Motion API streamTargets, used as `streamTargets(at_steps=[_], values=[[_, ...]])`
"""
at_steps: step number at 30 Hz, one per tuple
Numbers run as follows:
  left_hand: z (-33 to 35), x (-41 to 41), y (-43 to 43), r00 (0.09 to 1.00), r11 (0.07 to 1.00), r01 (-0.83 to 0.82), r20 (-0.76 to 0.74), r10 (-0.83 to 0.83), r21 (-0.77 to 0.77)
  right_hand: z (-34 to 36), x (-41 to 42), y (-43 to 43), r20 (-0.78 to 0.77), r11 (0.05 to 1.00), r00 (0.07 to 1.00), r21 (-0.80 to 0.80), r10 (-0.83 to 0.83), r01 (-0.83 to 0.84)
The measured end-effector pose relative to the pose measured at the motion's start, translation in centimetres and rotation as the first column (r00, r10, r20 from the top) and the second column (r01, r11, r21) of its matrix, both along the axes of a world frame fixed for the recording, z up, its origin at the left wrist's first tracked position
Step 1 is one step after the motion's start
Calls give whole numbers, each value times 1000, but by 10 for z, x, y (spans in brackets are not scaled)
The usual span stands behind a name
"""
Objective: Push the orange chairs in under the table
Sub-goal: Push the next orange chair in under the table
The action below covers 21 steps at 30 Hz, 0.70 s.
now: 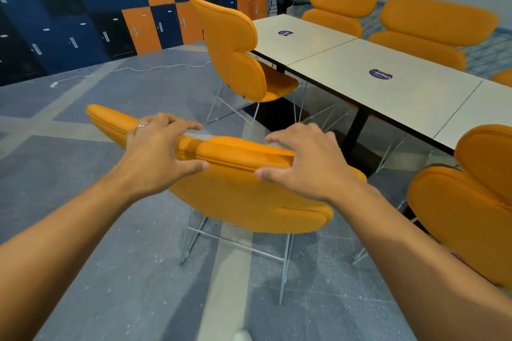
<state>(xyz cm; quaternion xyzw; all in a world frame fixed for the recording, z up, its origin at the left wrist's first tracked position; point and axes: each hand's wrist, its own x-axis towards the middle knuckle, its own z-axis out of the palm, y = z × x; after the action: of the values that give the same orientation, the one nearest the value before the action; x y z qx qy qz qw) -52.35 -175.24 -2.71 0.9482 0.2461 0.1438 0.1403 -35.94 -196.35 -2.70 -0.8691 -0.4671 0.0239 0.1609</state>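
An orange chair [243, 196] on thin metal legs stands right in front of me, its back toward me, a short way from the white table [360, 83]. My left hand [158, 158] and my right hand [307, 163] both grip the top edge of its backrest, fingers over the far side and thumbs on the near side. A second orange chair [238, 52] stands at the table's near side further back, its seat partly under the tabletop. A third orange chair [471, 202] is at my right by the table edge.
Two more orange chairs [432, 28] sit along the table's far side. Blue and orange lockers [110, 3] line the back wall. A white cable [133, 68] runs across the grey floor at the left. The table's black pedestal leg [357, 130] stands beyond the gripped chair.
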Motion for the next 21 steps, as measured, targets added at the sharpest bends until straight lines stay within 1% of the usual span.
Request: streamTargets(at_steps=[3,5,7,9,13,17,21], values=[[-6,16,33,990,999,19,-142,-11,51,-4,12,23,-98,969,995,-247,3,-27],[-13,24,49,977,999,42,-209,-36,23,-5,17,31,-130,930,991,-368,-30,-20],[-23,28,59,966,997,77,-248,-71,14,-6,19,35,-124,893,991,-450,-59,-3],[-32,32,68,962,989,129,-253,-108,70,-5,21,39,-130,870,987,-492,-92,16],[-41,30,76,967,963,204,-192,-170,175,-7,17,41,-73,856,985,-508,-155,97],[-45,25,79,961,946,252,-164,-221,203,-16,3,41,65,876,966,-409,-252,256],[-49,18,81,959,936,277,-128,-254,218,-16,-13,40,96,865,935,-357,-342,353]])
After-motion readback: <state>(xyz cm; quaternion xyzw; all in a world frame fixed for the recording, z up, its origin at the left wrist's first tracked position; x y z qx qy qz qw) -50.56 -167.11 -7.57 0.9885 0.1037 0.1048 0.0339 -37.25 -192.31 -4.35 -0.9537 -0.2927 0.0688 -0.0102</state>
